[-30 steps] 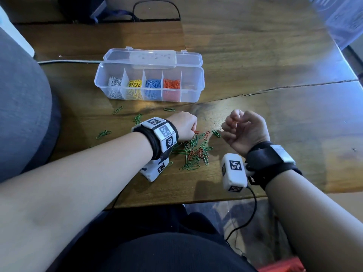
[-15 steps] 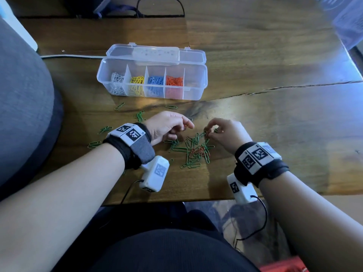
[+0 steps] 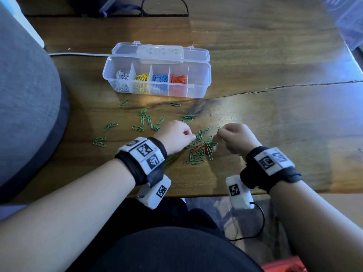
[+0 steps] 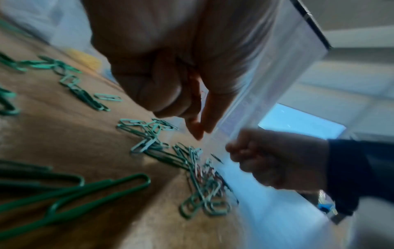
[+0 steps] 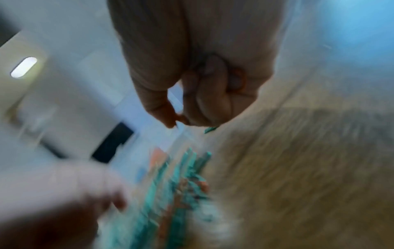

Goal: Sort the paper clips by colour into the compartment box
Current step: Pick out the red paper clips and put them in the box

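The clear compartment box (image 3: pixel 198 81) stands open at the back, holding white, yellow, blue and orange clips in separate compartments; its rightmost compartment looks empty. A pile of green and red paper clips (image 3: pixel 200 151) (image 4: pixel 198 168) lies between my hands. My left hand (image 3: pixel 193 136) (image 4: pixel 199 131) hovers at the pile's left edge, fingers curled, thumb and forefinger tips together, with a thin reddish clip showing inside the curl. My right hand (image 3: pixel 219 133) (image 5: pixel 179 120) is curled at the pile's right edge. A green clip end (image 5: pixel 210 129) pokes out under its fingers and an orange loop shows in the palm.
Loose green clips (image 3: pixel 145 119) are scattered left of the pile and toward the box. A white cable (image 3: pixel 78 54) runs behind the box. A grey cushion (image 3: pixel 25 95) borders the left. The table's front edge (image 3: pixel 196 195) is just behind my wrists.
My right hand has come down from a raised fist to the pile's right side. My left hand has drawn back slightly to the pile's left edge and closed into a pinch.
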A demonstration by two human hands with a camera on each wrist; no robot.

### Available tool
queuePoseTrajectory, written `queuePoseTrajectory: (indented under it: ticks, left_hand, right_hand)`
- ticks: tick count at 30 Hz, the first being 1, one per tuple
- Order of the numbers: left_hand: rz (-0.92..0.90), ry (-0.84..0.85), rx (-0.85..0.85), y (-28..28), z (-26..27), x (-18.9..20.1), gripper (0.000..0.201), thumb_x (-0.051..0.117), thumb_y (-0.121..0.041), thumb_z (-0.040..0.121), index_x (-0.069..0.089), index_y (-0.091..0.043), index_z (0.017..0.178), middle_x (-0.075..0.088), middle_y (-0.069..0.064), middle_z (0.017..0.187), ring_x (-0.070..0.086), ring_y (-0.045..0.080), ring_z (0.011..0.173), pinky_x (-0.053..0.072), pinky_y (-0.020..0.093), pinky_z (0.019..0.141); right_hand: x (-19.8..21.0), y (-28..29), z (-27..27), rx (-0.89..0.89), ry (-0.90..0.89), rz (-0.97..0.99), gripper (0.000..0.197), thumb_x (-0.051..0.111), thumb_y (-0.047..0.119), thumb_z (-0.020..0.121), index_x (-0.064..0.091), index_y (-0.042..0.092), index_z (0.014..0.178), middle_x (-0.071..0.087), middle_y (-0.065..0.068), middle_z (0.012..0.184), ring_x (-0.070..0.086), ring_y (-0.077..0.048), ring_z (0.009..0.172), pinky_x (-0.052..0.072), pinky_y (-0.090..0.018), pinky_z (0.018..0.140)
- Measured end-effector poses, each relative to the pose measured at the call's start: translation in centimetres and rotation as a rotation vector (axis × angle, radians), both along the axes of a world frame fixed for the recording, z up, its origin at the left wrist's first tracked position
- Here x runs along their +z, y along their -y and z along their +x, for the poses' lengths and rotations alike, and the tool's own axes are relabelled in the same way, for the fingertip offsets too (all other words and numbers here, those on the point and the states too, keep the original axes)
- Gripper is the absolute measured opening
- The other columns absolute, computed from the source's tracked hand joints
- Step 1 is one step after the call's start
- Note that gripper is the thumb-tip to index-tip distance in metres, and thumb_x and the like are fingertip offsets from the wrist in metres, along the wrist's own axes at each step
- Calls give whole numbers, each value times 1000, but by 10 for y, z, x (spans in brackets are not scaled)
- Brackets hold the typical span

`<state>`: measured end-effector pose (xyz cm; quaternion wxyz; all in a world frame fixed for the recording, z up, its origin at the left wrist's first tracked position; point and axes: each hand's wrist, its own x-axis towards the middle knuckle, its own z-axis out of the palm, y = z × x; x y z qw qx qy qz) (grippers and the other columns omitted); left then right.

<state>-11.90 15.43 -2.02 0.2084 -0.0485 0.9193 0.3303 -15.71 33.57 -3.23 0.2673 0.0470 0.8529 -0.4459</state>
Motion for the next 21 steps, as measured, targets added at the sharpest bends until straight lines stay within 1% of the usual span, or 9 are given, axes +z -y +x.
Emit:
queuePoseTrajectory:
  ticks: [3,5,7,10,13,16,18,19,21]
  left_hand:
    - [-161,-38,-79,-11,9,-4,20,59,-37,87,64,-19,77,56,-10,71,55,13,71,37,25,63]
    - [-226,-51,-109,-15,12,-8,18,60,-34,87,65,-19,79,62,-5,83,57,16,79,38,26,65]
    - [-246,-61,-113,-15,13,-9,14,58,-27,87,66,-17,81,63,-3,90,57,16,80,40,26,66]
    - [-230,-34,-87,-10,13,-10,11,57,-18,85,64,-19,76,62,-3,87,56,16,74,40,26,66]
    - [-195,0,-60,-6,12,-7,15,56,-14,82,64,-20,72,58,-6,69,57,15,64,42,26,64]
    - [-159,-1,-30,-3,11,-8,14,55,-15,81,67,-16,74,56,-7,60,56,16,63,44,25,64]
    - [-130,-14,-9,1,11,-11,11,57,-19,80,66,-15,75,61,-5,68,54,14,64,40,24,60]
    - [-100,-22,14,4,11,-11,11,58,-20,80,66,-15,75,60,-6,69,52,12,61,37,24,56]
    - [-6,-18,70,8,11,-11,11,60,-20,79,65,-13,73,53,-9,63,45,11,55,33,23,51]
  right_hand:
    - [5,-12,10,-435,397,-776,19,37,7,79,37,17,63,41,2,58,27,-7,36,15,-12,29]
    - [6,-18,17,-537,483,-1024,8,38,10,67,39,17,64,48,0,64,32,-6,38,17,-13,26]
    - [6,-21,21,-568,486,-1072,12,36,7,62,39,18,63,47,3,62,32,-5,38,16,-13,26]
    - [4,-18,25,-507,443,-793,16,39,3,63,37,19,63,35,6,53,24,-5,34,12,-11,32]
    - [-1,-6,34,-195,136,-147,12,57,9,79,52,11,68,37,5,51,30,-8,36,25,-15,37]
    - [-3,3,41,131,-128,369,18,69,28,80,60,12,76,54,4,72,51,-14,66,37,-24,61]
    - [-1,-1,40,151,-139,453,19,69,31,81,60,14,79,56,3,80,52,-16,75,36,-23,65]
    - [-1,-6,38,144,-120,458,18,69,29,81,62,12,80,56,1,79,52,-16,72,36,-23,63]
    - [-1,-15,36,0,1,233,16,68,21,82,63,6,80,51,-3,65,44,-14,49,34,-23,47]
